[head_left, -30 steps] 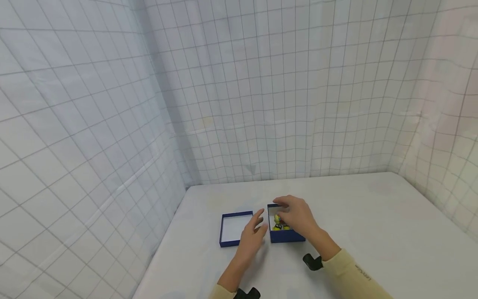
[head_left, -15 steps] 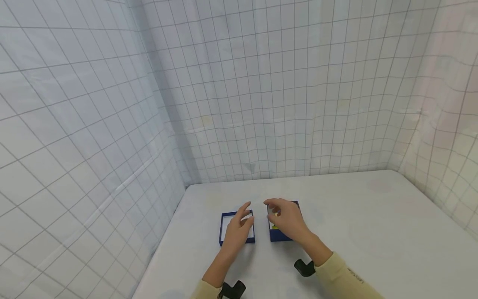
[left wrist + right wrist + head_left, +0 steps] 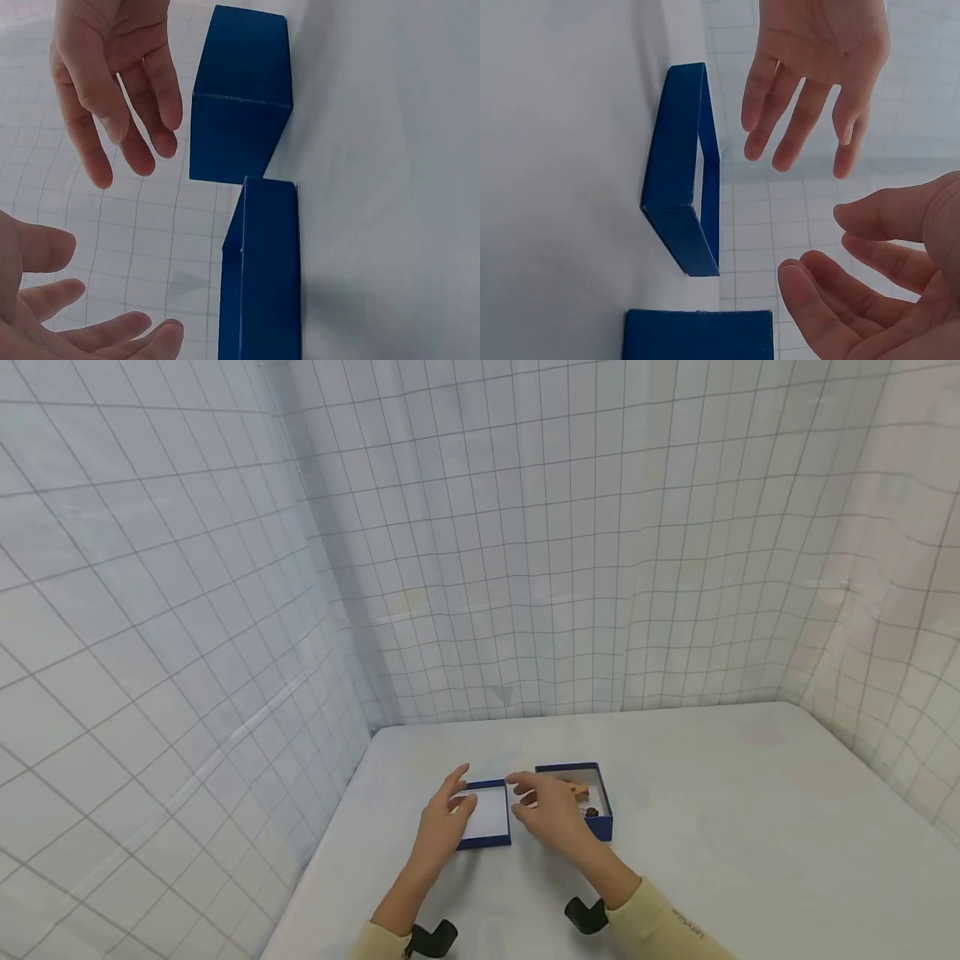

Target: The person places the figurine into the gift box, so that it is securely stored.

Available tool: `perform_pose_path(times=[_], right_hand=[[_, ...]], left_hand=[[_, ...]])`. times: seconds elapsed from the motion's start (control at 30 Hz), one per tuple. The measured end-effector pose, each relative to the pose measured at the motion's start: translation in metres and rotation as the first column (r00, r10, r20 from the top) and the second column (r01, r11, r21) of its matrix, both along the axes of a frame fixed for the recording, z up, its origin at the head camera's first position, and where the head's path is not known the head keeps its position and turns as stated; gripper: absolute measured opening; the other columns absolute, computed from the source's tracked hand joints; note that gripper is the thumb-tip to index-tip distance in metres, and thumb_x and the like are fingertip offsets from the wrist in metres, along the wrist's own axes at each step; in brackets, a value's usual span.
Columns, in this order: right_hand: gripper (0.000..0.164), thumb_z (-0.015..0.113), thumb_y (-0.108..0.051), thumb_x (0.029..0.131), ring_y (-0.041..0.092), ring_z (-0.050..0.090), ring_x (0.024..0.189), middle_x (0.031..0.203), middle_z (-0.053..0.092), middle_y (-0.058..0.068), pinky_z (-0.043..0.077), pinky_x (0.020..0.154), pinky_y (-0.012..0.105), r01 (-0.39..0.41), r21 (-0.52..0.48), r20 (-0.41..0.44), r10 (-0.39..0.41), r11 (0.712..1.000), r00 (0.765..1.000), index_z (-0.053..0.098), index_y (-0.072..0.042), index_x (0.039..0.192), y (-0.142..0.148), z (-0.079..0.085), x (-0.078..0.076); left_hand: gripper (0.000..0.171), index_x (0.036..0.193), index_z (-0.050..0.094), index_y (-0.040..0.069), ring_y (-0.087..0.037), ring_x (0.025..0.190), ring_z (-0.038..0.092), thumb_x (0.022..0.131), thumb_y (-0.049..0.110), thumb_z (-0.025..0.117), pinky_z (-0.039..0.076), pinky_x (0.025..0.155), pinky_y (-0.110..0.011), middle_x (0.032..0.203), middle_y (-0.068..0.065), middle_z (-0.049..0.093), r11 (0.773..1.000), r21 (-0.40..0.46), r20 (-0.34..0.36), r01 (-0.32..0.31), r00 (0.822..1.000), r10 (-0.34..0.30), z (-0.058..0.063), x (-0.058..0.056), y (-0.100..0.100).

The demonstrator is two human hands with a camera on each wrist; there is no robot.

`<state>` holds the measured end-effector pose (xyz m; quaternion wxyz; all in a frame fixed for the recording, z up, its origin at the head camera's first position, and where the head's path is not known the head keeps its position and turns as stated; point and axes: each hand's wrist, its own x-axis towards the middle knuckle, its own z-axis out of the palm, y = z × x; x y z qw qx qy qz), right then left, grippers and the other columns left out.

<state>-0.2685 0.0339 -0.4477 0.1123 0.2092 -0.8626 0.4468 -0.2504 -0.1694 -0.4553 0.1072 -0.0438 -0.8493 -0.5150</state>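
Note:
My left hand (image 3: 440,822) hovers over the left side of a shallow blue tray (image 3: 486,841), perhaps a lid, which lies open side up with a white inside. Its fingers are relaxed and hold nothing. The right hand (image 3: 551,812) hangs between this tray and a deeper blue box (image 3: 606,827), covering part of the box's left side. Both wrist views show bare fingers, thumb apart from them, with nothing between. Inside the box lie an orange-tan piece (image 3: 578,789) and a small dark piece (image 3: 592,812); their kind is too small to make out.
A white-covered table (image 3: 720,843) bears both blue containers, set side by side with a narrow gap. White gridded sheets hang at the back (image 3: 480,568) and left (image 3: 165,635). Dark wrist cameras (image 3: 585,916) stick out below both hands.
Both hands have shifted left, the right one out of the deeper box and the left one over the tray. More of the box's right side now shows. Both containers have stayed in place.

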Motion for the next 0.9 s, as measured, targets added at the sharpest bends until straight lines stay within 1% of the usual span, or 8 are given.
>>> perform_pose_path(times=[0.07, 0.2, 0.37, 0.43, 0.6, 0.73, 0.83, 0.9], right_hand=[[0.039, 0.074, -0.009, 0.089, 0.02, 0.068, 0.092, 0.108, 0.071, 0.011, 0.059, 0.072, 0.032, -0.02, -0.017, 0.031, 0.02, 1.0, 0.999, 0.068, -0.011, 0.128, -0.005, -0.001, 0.002], [0.04, 0.073, -0.01, 0.091, 0.018, 0.067, 0.093, 0.108, 0.07, 0.007, 0.059, 0.072, 0.029, -0.043, -0.046, 0.082, 0.046, 0.998, 0.996, 0.067, -0.011, 0.13, -0.014, -0.002, 0.005], [0.042, 0.073, -0.01, 0.089, 0.022, 0.066, 0.094, 0.108, 0.069, 0.007, 0.057, 0.069, 0.029, -0.046, -0.061, 0.111, 0.053, 0.997, 0.992, 0.066, -0.009, 0.13, -0.022, -0.004, 0.011], [0.042, 0.074, -0.011, 0.089, 0.023, 0.064, 0.093, 0.111, 0.068, 0.01, 0.056, 0.068, 0.03, -0.038, -0.052, 0.122, 0.044, 0.998, 0.992, 0.066, -0.01, 0.13, -0.025, -0.005, 0.013], [0.044, 0.074, -0.014, 0.089, 0.017, 0.056, 0.084, 0.114, 0.067, 0.016, 0.049, 0.066, 0.029, -0.018, 0.029, 0.125, 0.014, 0.999, 0.992, 0.065, -0.01, 0.131, -0.032, -0.013, 0.013], [0.047, 0.073, -0.014, 0.088, 0.019, 0.053, 0.083, 0.108, 0.066, 0.016, 0.049, 0.07, 0.037, -0.014, 0.076, 0.126, 0.004, 0.997, 0.992, 0.063, -0.005, 0.133, -0.037, -0.018, 0.013], [0.049, 0.073, -0.014, 0.088, 0.026, 0.059, 0.095, 0.114, 0.064, 0.018, 0.053, 0.082, 0.047, -0.008, 0.082, 0.158, -0.005, 0.997, 0.987, 0.061, -0.003, 0.134, -0.039, -0.019, 0.015], [0.05, 0.073, -0.014, 0.088, 0.032, 0.06, 0.107, 0.122, 0.062, 0.021, 0.052, 0.089, 0.053, 0.0, 0.084, 0.181, -0.015, 0.996, 0.983, 0.06, -0.003, 0.136, -0.04, -0.021, 0.016]], left_hand=[[0.051, 0.152, 0.045, 0.027, -0.041, 0.127, 0.055, 0.103, 0.021, 0.058, 0.048, 0.099, -0.059, 0.144, -0.022, 0.053, 1.0, -0.01, -0.01, -0.015, 1.0, 0.015, 0.001, 0.0, -0.007], [0.053, 0.153, 0.045, 0.025, -0.041, 0.127, 0.055, 0.102, 0.02, 0.06, 0.047, 0.1, -0.059, 0.144, -0.023, 0.053, 0.999, -0.028, -0.008, -0.041, 0.999, 0.041, 0.001, 0.001, -0.021], [0.055, 0.153, 0.043, 0.028, -0.039, 0.13, 0.053, 0.101, 0.024, 0.061, 0.049, 0.098, -0.057, 0.147, -0.02, 0.05, 0.998, -0.026, 0.028, -0.058, 0.998, 0.059, -0.003, 0.003, -0.035], [0.055, 0.153, 0.043, 0.029, -0.039, 0.13, 0.052, 0.101, 0.025, 0.062, 0.05, 0.097, -0.057, 0.148, -0.02, 0.049, 0.998, -0.024, 0.036, -0.061, 0.997, 0.062, -0.005, 0.004, -0.04], [0.056, 0.153, 0.044, 0.028, -0.039, 0.129, 0.053, 0.1, 0.024, 0.063, 0.05, 0.096, -0.056, 0.147, -0.021, 0.05, 0.997, -0.013, 0.061, -0.072, 0.995, 0.073, -0.012, 0.005, -0.047], [0.057, 0.153, 0.044, 0.025, -0.04, 0.128, 0.054, 0.099, 0.024, 0.064, 0.051, 0.096, -0.055, 0.145, -0.022, 0.05, 0.998, -0.002, 0.09, -0.069, 0.994, 0.069, -0.017, 0.007, -0.049], [0.058, 0.154, 0.043, 0.024, -0.038, 0.128, 0.054, 0.099, 0.023, 0.064, 0.051, 0.096, -0.053, 0.146, -0.022, 0.049, 0.998, 0.026, 0.111, -0.059, 0.992, 0.056, -0.022, 0.008, -0.05], [0.058, 0.154, 0.042, 0.023, -0.038, 0.127, 0.055, 0.1, 0.022, 0.063, 0.051, 0.096, -0.053, 0.146, -0.024, 0.049, 0.998, 0.047, 0.119, -0.048, 0.992, 0.042, -0.025, 0.008, -0.049]])
